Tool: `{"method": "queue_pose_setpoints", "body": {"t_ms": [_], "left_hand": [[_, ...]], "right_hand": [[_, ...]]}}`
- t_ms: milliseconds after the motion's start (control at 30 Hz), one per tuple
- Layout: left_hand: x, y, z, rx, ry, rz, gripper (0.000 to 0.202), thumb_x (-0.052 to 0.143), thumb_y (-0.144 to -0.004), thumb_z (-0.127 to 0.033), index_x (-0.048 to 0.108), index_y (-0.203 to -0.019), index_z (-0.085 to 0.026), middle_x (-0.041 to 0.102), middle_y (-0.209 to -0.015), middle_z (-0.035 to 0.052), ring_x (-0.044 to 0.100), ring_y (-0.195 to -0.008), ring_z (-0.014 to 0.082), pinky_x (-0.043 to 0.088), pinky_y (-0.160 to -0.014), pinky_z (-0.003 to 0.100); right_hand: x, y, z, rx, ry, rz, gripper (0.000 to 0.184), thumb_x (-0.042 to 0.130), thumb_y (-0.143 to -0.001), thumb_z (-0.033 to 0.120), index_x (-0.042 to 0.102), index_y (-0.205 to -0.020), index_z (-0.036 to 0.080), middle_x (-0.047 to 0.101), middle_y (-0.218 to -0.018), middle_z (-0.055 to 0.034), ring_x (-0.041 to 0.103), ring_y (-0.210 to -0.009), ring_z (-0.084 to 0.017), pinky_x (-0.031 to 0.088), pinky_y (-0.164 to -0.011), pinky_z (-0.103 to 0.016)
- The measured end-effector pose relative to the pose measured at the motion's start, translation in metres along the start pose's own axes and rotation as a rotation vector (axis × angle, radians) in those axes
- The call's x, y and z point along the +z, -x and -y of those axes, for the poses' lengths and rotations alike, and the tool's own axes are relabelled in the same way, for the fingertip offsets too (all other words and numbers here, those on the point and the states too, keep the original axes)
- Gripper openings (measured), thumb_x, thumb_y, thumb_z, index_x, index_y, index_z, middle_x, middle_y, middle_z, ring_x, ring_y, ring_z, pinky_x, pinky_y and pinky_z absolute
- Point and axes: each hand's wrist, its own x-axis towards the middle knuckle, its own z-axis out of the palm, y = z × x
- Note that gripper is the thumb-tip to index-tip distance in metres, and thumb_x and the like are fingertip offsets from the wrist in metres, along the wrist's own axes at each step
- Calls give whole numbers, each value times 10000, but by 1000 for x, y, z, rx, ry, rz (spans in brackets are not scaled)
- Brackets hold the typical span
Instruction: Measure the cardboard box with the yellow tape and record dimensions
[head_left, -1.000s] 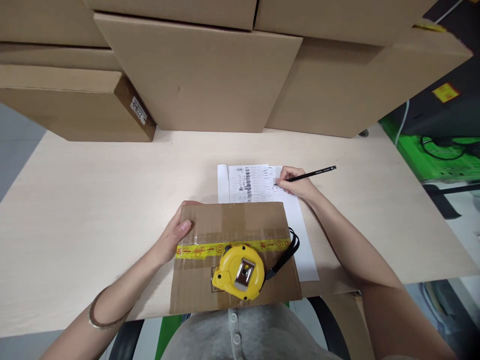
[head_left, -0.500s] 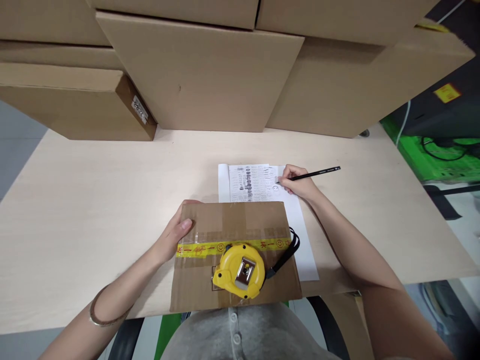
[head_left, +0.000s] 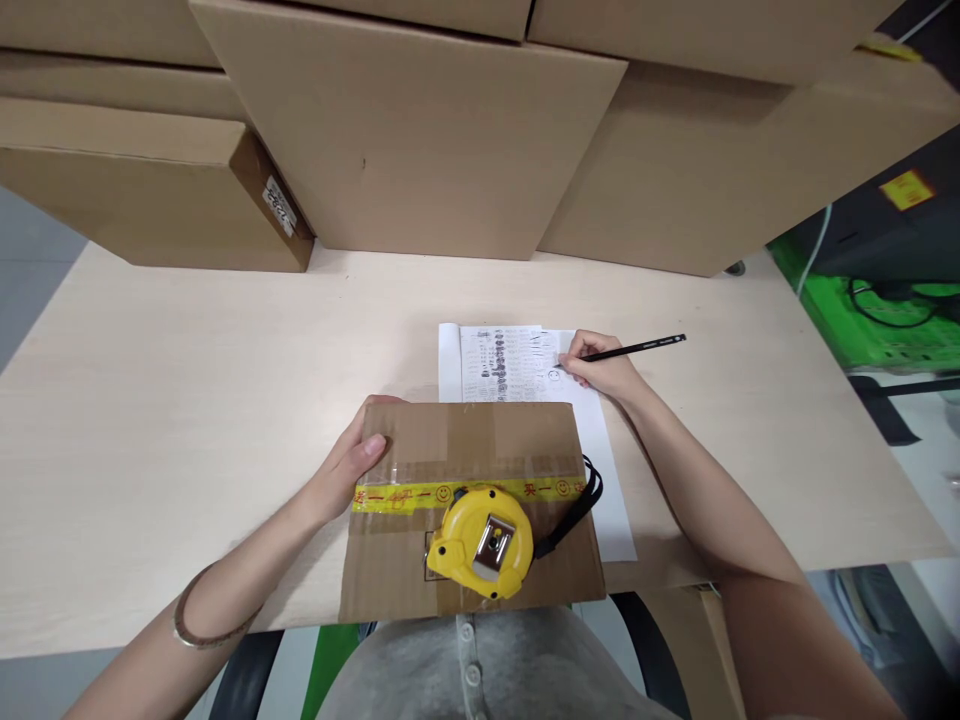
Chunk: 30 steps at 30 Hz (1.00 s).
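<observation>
A flat cardboard box [head_left: 465,450] sealed with clear and yellow tape lies at the table's near edge. On top of it rests a yellow tape measure [head_left: 480,542] with a black wrist strap. My left hand [head_left: 351,468] grips the box's left edge, thumb on top. My right hand [head_left: 600,368] pinches a black pencil [head_left: 637,348], its tip on a white printed sheet [head_left: 517,362] that lies just beyond the box and partly under it.
Large cardboard boxes [head_left: 420,140] are stacked along the back of the pale wooden table [head_left: 187,400]. A smaller labelled box [head_left: 157,190] sits at the back left. Green equipment with cables [head_left: 885,310] stands beyond the table's right edge.
The pencil tip has crept slightly right across the sheet. The view has shifted a little; the left hand, box and tape measure have stayed put.
</observation>
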Motion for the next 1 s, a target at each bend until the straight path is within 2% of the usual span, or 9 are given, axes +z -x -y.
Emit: {"method": "queue_pose_setpoints", "body": {"t_ms": [200, 533, 700, 833, 1000], "left_hand": [[1, 0, -1, -9, 10, 3, 529, 666, -839, -585, 526, -1179, -205, 664, -1040, 65, 625, -853, 235, 472, -711, 321], [2, 0, -1, 3, 2, -9, 531, 662, -845, -592, 545, -1183, -200, 670, -1045, 70, 631, -866, 239, 486, -704, 324], [2, 0, -1, 10, 1, -10, 543, 667, -837, -602, 557, -1181, -195, 673, -987, 63, 635, -837, 245, 479, -687, 324], [3, 0, -2, 4, 7, -22, 537, 676, -831, -597, 559, -1175, -202, 666, -977, 59, 632, -849, 245, 487, -693, 323], [3, 0, -2, -6, 12, -30, 523, 677, -833, -589, 566, -1173, -208, 635, -959, 43, 615, -843, 227, 493, -702, 318]], "right_hand": [[1, -1, 1, -29, 13, -47, 358, 764, -669, 297, 429, -562, 230, 477, -460, 55, 366, -427, -73, 236, -434, -232], [1, -2, 1, -28, 30, -34, 345, 738, -623, 271, 406, -542, 231, 423, -451, 65, 328, -450, -76, 206, -454, -234], [1, -2, -1, -30, 35, -41, 317, 716, -667, 286, 417, -574, 236, 455, -465, 54, 352, -444, -85, 232, -453, -241], [2, -4, -4, -55, 64, -61, 349, 716, -649, 274, 379, -564, 236, 405, -486, 64, 332, -470, -80, 214, -467, -239], [0, -6, -3, -44, 153, -7, 378, 718, -676, 378, 385, -566, 237, 411, -476, 57, 342, -459, -86, 231, -463, -245]]}}
